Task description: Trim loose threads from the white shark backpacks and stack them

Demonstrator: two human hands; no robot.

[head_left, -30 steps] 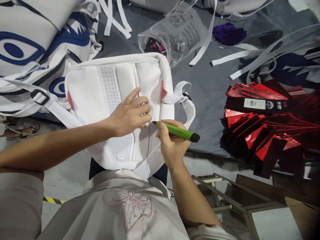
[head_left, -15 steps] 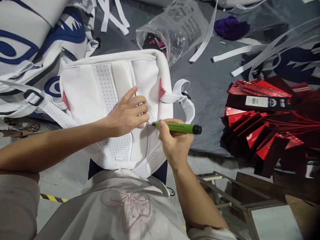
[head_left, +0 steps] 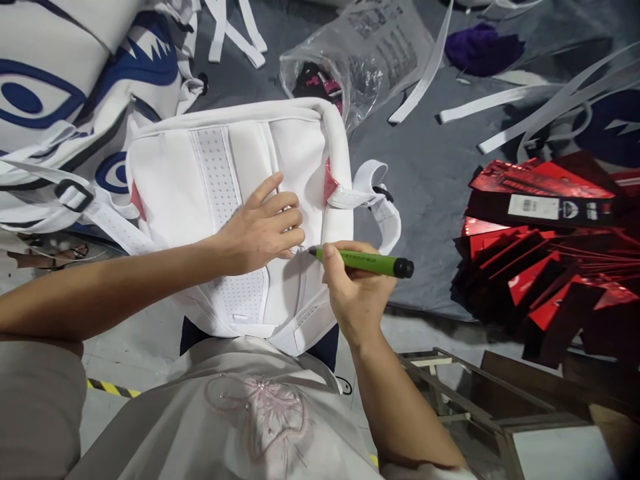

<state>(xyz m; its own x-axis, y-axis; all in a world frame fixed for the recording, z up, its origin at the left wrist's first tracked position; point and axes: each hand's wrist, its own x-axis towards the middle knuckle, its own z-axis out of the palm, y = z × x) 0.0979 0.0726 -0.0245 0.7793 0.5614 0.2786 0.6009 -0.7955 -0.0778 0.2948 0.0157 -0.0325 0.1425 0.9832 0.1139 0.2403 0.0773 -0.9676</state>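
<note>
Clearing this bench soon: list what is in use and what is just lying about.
In use: left hand flat on white backpack; right hand holding green pen.
Lying about: plastic bag, red tags, purple cloth, white straps.

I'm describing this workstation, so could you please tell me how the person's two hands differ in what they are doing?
The left hand lies on the white backpack with fingers spread flat, holding nothing; the right hand is closed around a green pen. The left rests on the padded panel; the right sits at its right edge, pen tip at the seam. Both are bare.
</note>
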